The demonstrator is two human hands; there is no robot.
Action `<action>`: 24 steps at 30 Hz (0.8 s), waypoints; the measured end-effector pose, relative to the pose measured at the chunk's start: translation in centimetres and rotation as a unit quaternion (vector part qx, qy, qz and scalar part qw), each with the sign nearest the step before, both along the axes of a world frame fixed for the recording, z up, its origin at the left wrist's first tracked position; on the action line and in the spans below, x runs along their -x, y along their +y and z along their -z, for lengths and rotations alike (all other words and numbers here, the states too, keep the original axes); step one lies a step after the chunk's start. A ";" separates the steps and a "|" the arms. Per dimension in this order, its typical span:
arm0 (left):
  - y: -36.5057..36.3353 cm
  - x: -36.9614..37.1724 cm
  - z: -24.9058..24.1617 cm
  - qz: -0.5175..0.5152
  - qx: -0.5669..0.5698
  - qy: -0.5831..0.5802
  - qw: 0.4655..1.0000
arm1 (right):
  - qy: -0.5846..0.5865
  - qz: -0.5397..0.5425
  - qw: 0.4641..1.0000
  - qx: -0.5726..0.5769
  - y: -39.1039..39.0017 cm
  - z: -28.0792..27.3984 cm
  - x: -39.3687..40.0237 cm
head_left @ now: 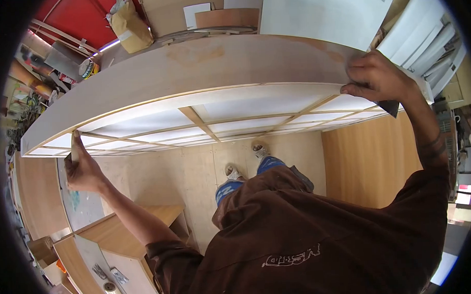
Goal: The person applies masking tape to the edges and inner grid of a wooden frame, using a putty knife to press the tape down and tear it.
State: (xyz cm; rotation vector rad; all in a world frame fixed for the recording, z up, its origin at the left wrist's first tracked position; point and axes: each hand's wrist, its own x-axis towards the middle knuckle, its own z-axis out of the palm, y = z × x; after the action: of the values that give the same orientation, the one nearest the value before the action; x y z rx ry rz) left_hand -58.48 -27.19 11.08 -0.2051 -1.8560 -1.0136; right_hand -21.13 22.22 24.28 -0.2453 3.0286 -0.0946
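Observation:
A large pale panel [155, 72] with a wooden grid on its underside spans the view, tilted up on edge in front of me. My left hand [83, 168] is at its lower left edge, thumb up against the rim and fingers curled. My right hand [373, 77] grips the panel's right end, fingers over the top face and thumb at the lower edge. A dark flat blade-like piece [388, 108] shows just below my right hand; whether that hand also holds it is unclear.
A wood-grain board [370, 152] lies at the right. Wooden cabinets [124, 228] stand at the lower left, with tools on one. White panels [418, 26] lean at the upper right. A tan bag [132, 29] and a tin [88, 68] are beyond the panel.

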 end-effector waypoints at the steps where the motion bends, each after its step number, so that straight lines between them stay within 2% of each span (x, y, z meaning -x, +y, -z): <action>1: 0.0 -0.1 -0.2 -0.001 0.009 0.006 1.000 | 0.016 -0.014 1.000 -0.015 0.0 0.1 0.0; 2: 0.1 -0.7 -0.4 -0.056 0.030 -0.051 0.997 | 0.032 -0.028 0.999 -0.029 -0.1 0.2 0.1; 3: 0.1 -0.7 -0.4 -0.058 0.030 -0.051 0.997 | 0.032 -0.029 0.999 -0.029 -0.2 0.4 0.2; 9: 0.2 -0.2 0.0 0.000 -0.015 -0.025 1.000 | 0.080 -0.073 0.993 -0.044 -1.6 1.1 1.5; 11: 0.0 -0.3 -0.2 -0.068 0.024 -0.092 0.993 | 0.090 -0.086 0.989 -0.078 -1.9 1.3 1.7; 13: -0.3 0.2 0.2 -0.077 0.037 -0.078 0.993 | 0.104 -0.095 0.986 -0.090 -2.1 1.7 2.1; 15: -0.1 0.5 0.3 0.015 -0.012 0.014 1.000 | 0.118 -0.102 0.982 -0.102 -2.6 1.9 2.6; 18: -0.8 0.7 0.3 -0.022 0.014 -0.004 1.000 | 0.130 -0.096 0.982 -0.099 -3.6 1.9 3.7; 22: -0.9 0.3 0.1 -0.014 0.011 0.005 1.000 | 0.126 -0.107 0.980 -0.108 -4.6 2.0 4.9; 24: -1.2 0.3 0.4 -0.057 0.017 -0.069 0.996 | 0.129 -0.107 0.980 -0.103 -5.2 1.9 5.5</action>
State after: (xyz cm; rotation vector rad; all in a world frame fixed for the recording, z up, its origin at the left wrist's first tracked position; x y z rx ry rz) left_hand -58.79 -28.37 10.71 -0.0488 -1.9878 -0.9384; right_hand -26.66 17.05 22.38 -0.6063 3.2059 0.2885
